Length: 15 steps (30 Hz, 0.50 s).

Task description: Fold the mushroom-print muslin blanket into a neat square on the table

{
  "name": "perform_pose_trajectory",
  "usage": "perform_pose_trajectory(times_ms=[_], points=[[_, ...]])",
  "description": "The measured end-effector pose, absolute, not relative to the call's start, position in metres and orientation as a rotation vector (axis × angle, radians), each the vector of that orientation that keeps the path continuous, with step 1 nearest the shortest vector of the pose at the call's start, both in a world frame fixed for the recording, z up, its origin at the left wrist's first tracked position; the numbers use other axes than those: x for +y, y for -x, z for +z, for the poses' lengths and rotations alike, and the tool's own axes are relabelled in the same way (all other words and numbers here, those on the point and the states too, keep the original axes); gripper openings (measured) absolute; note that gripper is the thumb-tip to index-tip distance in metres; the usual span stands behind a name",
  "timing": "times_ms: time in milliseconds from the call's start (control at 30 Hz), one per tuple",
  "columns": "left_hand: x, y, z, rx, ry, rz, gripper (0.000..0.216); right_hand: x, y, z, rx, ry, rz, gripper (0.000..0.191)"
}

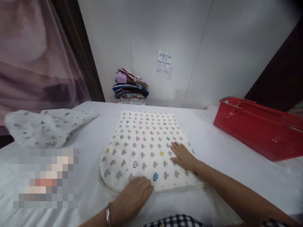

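A white cloth [148, 135] printed with grey and coloured mushrooms lies folded on the white-covered table, its near left corner rounded. My right hand [183, 156] rests palm down on its right side, fingers spread, pressing nothing but the fabric. At the near edge of the cloth is my left hand [133, 195], a silver bracelet on its wrist. Its fingers are bent together over that edge; the thumb and the fingertips are mostly hidden.
On the left a second printed white cloth [52, 126] lies loosely crumpled. A red plastic basket [255, 126] stands at the right. Behind the table rises a stack of folded fabrics [131, 86] against the wall. A pixelated patch covers part of the left foreground.
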State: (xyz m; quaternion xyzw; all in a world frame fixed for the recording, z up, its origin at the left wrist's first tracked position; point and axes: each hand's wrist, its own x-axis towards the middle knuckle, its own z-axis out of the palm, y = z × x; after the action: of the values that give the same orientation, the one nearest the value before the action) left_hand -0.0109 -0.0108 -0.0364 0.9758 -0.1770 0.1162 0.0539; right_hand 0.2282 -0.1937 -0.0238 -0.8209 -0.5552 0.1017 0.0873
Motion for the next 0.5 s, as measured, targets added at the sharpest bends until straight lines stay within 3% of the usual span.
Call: perform_pose_trajectory(times_ms=[200, 333, 500], points=[[-0.008, 0.004, -0.044, -0.532, -2.899, 0.342, 0.011, -0.186, -0.251, -0.028, -1.589, 2.546, 0.381, 0.070], [-0.003, -0.005, -0.056, -0.601, -2.876, 0.532, 0.009, -0.157, -0.276, -0.015, -1.490, 2.631, 0.200, 0.072], [0.004, -0.010, -0.083, -0.676, -2.852, 0.717, 0.012, -0.133, -0.311, -0.033, -1.304, 2.752, 0.258, 0.077]])
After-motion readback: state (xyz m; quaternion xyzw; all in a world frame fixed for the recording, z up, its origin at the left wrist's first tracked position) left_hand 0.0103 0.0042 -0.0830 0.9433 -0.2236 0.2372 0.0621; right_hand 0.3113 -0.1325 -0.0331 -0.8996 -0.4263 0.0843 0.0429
